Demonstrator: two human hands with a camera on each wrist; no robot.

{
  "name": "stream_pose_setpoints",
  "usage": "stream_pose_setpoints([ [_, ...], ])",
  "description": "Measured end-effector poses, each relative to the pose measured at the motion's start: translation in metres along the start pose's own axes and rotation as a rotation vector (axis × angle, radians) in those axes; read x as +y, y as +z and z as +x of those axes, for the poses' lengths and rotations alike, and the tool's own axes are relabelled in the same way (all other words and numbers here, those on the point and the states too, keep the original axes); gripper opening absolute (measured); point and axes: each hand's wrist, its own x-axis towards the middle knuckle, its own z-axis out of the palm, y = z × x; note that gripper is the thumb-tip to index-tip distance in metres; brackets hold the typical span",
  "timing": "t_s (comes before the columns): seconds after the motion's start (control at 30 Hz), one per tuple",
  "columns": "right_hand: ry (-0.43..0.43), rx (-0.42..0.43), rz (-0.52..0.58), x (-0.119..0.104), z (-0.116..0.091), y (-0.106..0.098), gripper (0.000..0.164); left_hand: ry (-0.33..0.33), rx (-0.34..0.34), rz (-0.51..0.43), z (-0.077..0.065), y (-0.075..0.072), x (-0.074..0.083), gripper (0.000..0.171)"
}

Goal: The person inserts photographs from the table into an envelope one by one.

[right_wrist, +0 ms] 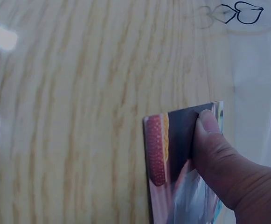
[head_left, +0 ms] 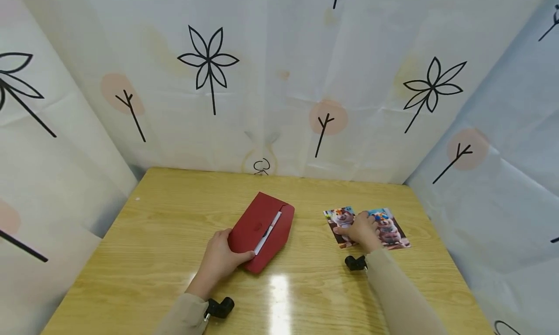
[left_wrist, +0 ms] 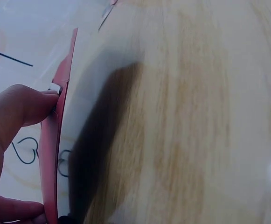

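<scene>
My left hand (head_left: 220, 257) grips a red envelope (head_left: 252, 217) by its near left part, thumb on the front face. A white strip (head_left: 268, 234) shows in the slot beside the envelope's flap. In the left wrist view the envelope (left_wrist: 51, 158) stands edge-on, raised off the wood, with a dark shadow beside it. Over on the right, my right hand (head_left: 363, 229) holds a glossy picture card (head_left: 342, 216) printed with a furry cartoon animal. Its thumb (right_wrist: 219, 151) presses on the card's face; the other fingers are hidden in the right wrist view.
A second, similar picture card (head_left: 394, 232) lies just right of my right hand. The wooden table (head_left: 174, 213) meets patterned fabric walls (head_left: 262, 92) at the back and sides. Small black wrist devices (head_left: 220, 307) sit at both cuffs.
</scene>
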Motion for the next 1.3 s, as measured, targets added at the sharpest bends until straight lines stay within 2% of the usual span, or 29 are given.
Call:
stream_pose_setpoints([
  [0.2,-0.012,0.020,-0.050,-0.0001,0.0011,-0.0007,0.114,-0.006,-0.010,-0.018,0.0018,0.0014,-0.0005,0.099],
  [0.57,-0.016,0.025,-0.061,-0.0001,-0.0007,-0.0019,0.107,0.005,-0.028,-0.005,0.0041,-0.0017,-0.0015,0.102],
  [1.0,-0.029,0.031,-0.032,0.0002,-0.0001,0.0024,0.112,0.020,-0.052,0.042,0.0068,-0.0024,-0.0012,0.102],
  [1.3,-0.037,0.048,-0.068,-0.0050,-0.0009,0.0009,0.106,0.044,-0.034,0.058,0.0086,-0.0051,0.0023,0.097],
])
